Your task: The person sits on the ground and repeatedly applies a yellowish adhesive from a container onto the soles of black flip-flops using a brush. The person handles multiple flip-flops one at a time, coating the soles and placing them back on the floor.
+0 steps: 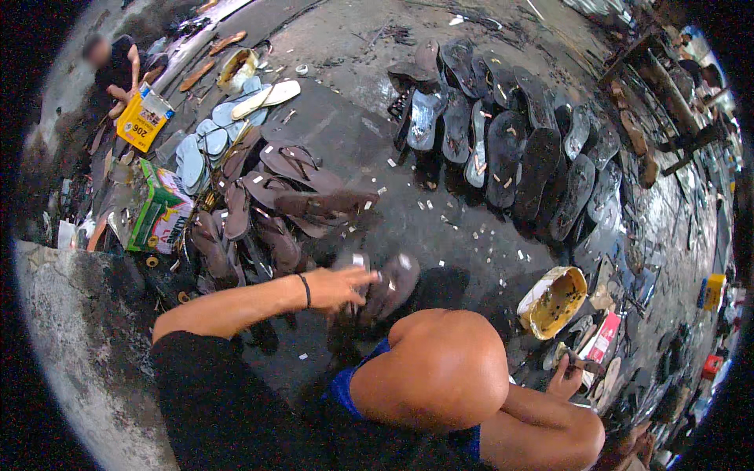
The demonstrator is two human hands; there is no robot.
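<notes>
Head: left hand (339, 290) at brown sandals (397, 286), floor space (449, 250) beyond their edges.

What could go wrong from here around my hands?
The open tub near your right hand might get knocked and spill its residue. The heaped brown flip-flops near your left hand overlap loosely, so a bump could shift them. Scattered white scraps might stick to a sole.
</notes>
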